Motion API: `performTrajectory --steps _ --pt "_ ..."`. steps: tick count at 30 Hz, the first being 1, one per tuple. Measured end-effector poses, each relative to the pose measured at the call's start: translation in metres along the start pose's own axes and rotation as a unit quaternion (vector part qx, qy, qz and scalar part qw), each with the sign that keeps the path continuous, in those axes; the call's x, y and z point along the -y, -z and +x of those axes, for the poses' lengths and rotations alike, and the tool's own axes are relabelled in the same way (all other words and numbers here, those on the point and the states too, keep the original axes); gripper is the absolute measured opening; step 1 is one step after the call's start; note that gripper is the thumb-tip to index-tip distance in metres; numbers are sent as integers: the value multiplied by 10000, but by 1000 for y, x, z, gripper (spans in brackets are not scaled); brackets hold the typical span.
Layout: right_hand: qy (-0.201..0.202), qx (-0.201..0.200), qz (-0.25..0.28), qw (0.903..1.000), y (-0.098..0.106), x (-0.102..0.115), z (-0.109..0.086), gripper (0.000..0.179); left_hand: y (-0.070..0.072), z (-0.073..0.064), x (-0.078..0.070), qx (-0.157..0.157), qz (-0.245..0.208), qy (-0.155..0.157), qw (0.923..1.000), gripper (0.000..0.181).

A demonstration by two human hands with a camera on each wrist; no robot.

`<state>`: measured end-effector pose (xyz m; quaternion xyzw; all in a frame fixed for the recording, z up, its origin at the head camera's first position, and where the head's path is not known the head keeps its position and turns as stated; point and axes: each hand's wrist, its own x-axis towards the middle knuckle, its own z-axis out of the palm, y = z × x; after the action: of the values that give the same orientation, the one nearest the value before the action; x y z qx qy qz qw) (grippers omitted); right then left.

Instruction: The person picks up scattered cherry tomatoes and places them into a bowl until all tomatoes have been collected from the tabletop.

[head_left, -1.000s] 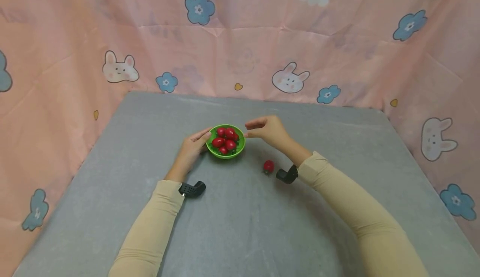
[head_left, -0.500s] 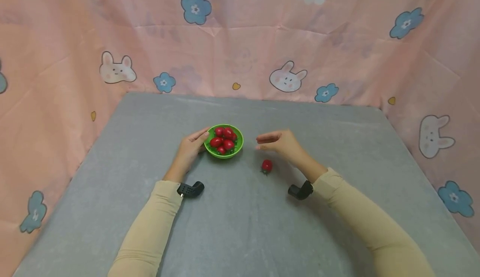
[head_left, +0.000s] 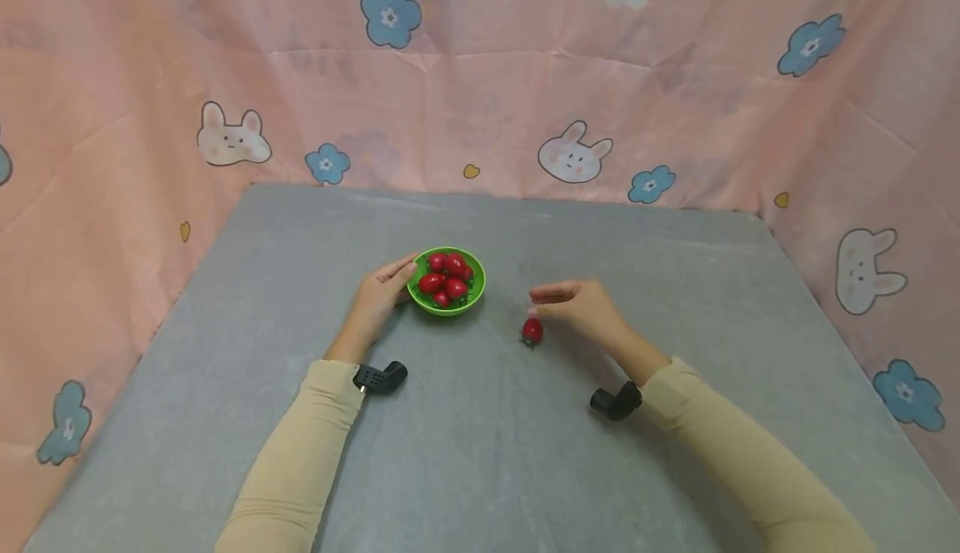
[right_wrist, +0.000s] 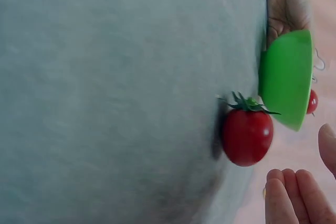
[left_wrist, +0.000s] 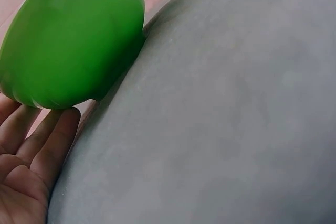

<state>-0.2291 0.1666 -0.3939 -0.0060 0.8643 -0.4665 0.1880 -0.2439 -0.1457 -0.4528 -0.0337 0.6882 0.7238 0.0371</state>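
Near the middle of the table, a green bowl (head_left: 447,312) holds several small red cherry tomatoes (head_left: 455,288) with green stems. My left hand (head_left: 375,296) holds the bowl at its left side, thumb at the rim. In the left wrist view, its fingertips (left_wrist: 68,116) meet the outer wall of the bowl. One loose cherry tomato (right_wrist: 247,137) lies on the table to the right of the bowl. Just above and beyond it is my right hand (head_left: 587,307), thumb and fingers parted with nothing between them. In the head view the right thumb overlaps the top of that tomato.
The grey table (head_left: 450,453) runs back to a pink curtain (head_left: 480,78) printed with rabbits and flowers, which also hangs along both sides. A black wrist camera sits on each forearm, the left one (head_left: 381,378) and the right one (head_left: 617,401).
My right hand has drawn away from the bowl's right side, moving right and nearer to me, down toward the loose tomato. The left hand stays at the bowl.
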Motion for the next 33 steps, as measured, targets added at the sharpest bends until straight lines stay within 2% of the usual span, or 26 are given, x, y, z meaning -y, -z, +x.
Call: performTrajectory --steps 14,20,27,33 --pt "-86 1 122 9999 -1 -19 -9 49 1 -2 -1 -8 85 16 10000 44" --pt "-279 33 193 9994 -2 -23 -11 50 1 -1 0 13 25 31 10000 43" --pt "-244 -34 338 9991 -4 -25 -14 46 2 0 1 57 134 23 9999 45" --pt "-443 -167 98 9988 -12 -24 -12 49 2 1 1 34 69 57 10000 44"
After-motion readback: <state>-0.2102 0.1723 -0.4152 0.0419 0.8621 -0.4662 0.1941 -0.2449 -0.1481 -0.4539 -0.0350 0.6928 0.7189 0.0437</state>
